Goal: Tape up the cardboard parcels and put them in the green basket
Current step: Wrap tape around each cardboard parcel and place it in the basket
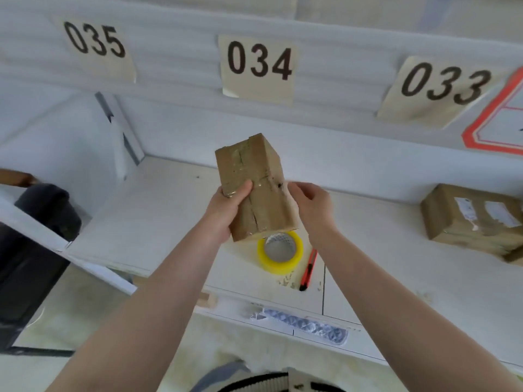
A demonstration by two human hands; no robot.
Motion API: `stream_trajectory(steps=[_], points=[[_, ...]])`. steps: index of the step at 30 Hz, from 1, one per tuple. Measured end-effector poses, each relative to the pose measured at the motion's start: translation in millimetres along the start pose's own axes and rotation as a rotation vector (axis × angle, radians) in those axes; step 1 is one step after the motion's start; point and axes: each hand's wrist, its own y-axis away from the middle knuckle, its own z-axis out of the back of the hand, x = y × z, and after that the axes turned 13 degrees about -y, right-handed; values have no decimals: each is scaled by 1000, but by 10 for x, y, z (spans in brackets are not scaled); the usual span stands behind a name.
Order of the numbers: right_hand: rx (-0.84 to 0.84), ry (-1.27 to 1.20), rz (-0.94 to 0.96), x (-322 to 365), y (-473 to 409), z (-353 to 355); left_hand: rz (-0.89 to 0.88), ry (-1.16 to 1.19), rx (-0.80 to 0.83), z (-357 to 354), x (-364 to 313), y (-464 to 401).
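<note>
Our left hand (226, 206) grips a tall cardboard parcel (256, 188) from its left side, thumb curled over the front face and the palm wrapped behind, holding it up above the white table (158, 216) with its long axis tilted slightly back. Our right hand (310, 206) sits against the parcel's right edge with its fingers curled toward the box; we cannot tell whether it truly grasps the parcel or pinches something at that edge. The parcel's faces shine with clear tape, and a seam runs down the middle of the front. Just below the parcel's lower end, a roll of yellow tape (280, 251) rests on the table, partly hidden by the box. Just right of the roll lies an orange utility knife (309, 270), pointing toward us. Well off to the right, another taped cardboard parcel (471, 219) with white labels sits on the table. On the wall behind hang paper cards reading 035 (96, 42), 034 (259, 63) and 033 (444, 83).
</note>
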Motion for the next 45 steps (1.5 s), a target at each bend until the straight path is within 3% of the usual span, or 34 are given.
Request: stream_trajectory(steps=[3, 6, 8, 11, 14, 20, 23, 28, 32, 35, 39, 42, 45], points=[[80, 6, -199, -27, -22, -14, 115, 90, 234, 370, 148, 35], [252, -130, -416, -93, 42, -157, 159, 149, 304, 628, 338, 25], [266, -163, -469, -150, 89, -313, 182, 125, 332, 769, 396, -18], [174, -164, -485, -316, 126, -583, 220, 44, 266, 965, 440, -140], [24, -102, -484, -573, 109, -863, 152, -109, 10, 1180, 513, -377], [-109, 121, -492, -1069, 105, -1487, 333, -314, 195, 1348, 503, -507], [-173, 195, -486, -1175, 129, -1674, 260, -382, 139, 1421, 621, -623], [-295, 243, -512, -1203, 206, -1630, 213, -437, 210, 1347, 672, -735], [-277, 312, -513, -1209, 239, -1515, 214, -441, 218, 1244, 744, -712], [-300, 371, -412, -1184, 249, -1376, 176, -540, 181, 1240, 763, -700], [-315, 841, -182, -1241, 373, -963, 75, -737, 88, 1282, 682, -659], [-60, 1176, -259, -1358, 454, -701, -51, -812, -8, 1281, 617, -585], [39, 1215, -212, -1332, 412, -578, -150, -815, -54, 1221, 544, -478]])
